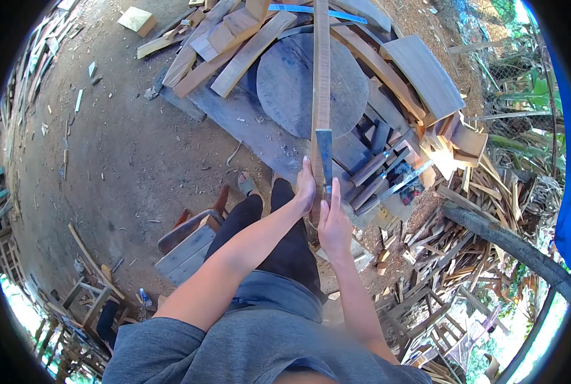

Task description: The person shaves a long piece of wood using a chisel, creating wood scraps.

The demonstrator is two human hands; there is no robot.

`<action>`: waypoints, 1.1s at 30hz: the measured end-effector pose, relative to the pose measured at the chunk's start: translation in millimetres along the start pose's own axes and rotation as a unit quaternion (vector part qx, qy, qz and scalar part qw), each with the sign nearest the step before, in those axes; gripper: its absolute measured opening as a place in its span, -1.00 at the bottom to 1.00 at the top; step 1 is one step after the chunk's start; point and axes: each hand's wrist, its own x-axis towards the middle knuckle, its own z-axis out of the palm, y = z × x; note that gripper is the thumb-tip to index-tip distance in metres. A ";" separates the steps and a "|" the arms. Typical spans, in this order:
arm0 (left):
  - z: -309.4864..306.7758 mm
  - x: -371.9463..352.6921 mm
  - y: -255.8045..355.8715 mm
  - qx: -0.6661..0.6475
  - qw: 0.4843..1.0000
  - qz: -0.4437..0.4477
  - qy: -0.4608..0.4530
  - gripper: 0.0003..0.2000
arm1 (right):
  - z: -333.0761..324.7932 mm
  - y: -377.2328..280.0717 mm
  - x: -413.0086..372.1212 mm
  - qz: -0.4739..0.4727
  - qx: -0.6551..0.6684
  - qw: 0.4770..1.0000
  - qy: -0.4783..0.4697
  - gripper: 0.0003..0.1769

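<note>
Head view showed my left hand (304, 189) wrapped around the near part of the strip (322, 70), which ran away from me over the round block (282, 83) on the bench (231, 115). My right hand (335, 229) was closed about the chisel (324, 153), its handle mostly hidden by my fingers, its blade pointing away from me over the strip's right edge, though I could not tell whether they touched. Tools (372, 176) lay right of the block, with curved boards (424, 73) just beyond them.
</note>
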 end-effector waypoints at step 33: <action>11.8 13.4 25.1 0.017 1.000 0.009 0.024 -0.33 | -25.4 -47.9 188.7 -0.011 -0.071 0.997 0.008 -0.44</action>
